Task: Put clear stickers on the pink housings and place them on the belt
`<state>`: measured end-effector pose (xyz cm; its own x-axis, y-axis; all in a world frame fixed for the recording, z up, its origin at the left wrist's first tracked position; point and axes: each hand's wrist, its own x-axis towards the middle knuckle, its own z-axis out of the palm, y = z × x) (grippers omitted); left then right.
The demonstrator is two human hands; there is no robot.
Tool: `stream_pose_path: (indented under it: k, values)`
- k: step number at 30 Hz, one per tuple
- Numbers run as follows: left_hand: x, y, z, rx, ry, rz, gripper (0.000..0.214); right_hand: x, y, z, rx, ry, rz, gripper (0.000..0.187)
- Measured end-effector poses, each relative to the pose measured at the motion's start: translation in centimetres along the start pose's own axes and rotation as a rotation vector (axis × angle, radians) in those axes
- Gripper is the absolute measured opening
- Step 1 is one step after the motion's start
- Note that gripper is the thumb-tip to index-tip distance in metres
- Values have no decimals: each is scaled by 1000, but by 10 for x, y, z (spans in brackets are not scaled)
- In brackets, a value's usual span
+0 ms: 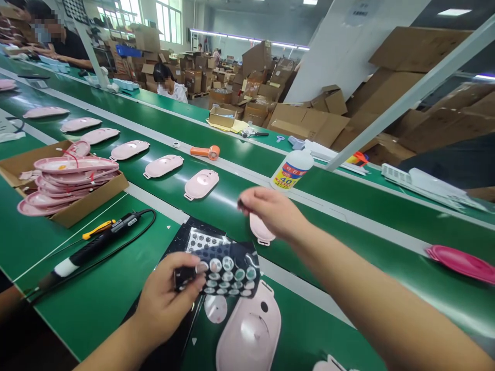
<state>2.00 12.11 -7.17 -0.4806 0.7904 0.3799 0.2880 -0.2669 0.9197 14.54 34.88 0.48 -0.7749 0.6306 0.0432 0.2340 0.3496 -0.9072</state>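
My left hand (164, 293) is closed on a black sheet (232, 270) with rows of round cut-outs, thumb and fingers pinching its left end. My right hand (276, 211) is raised over the belt, thumb and forefinger pressed together on a small dark piece (241, 204) too blurred to name. Below that hand, a pink plastic cover (261, 230) is partly hidden. Another pink cover (249, 335) with a round hole lies nearer me, just beyond the sheet's lower edge. A round clear disc (215, 309) is beside it. Another dotted sheet (203, 238) rests on black material behind my left hand.
Several pink covers (201, 184) lie along the green belt. At left are a carton (96, 193) of pink parts and a corded electric screwdriver (95, 242). A white glue bottle (293, 169), an orange device (205, 152) and a dark pink cover (462, 264) are farther off. Co-workers sit opposite.
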Motion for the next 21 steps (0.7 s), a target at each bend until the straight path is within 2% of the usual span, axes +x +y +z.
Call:
stream_pose_path:
  k: [2, 3, 6, 9, 13, 17, 21]
  values:
    - [-2, -26, 16, -258, 163, -286, 33, 53, 22, -4, -144, 208, 212, 19]
    - [-3, -40, 24, -374, 214, -388, 40, 81, 33, -4, -195, 226, 255, 19]
    - [-3, -68, 38, -478, 230, -507, 52, 152, 62, 3, -318, 227, 330, 20]
    - [0, -75, 40, -502, 209, -589, 55, 196, 86, 14, -436, 254, 344, 20]
    - [4, -70, 40, -552, 231, -670, 57, 218, 113, 20, -548, 305, 277, 19]
    - [5, -68, 45, -592, 278, -698, 57, 219, 131, 21, -620, 301, 222, 21]
    - [4, -69, 46, -611, 285, -705, 58, 215, 136, 20, -688, 280, 191, 23]
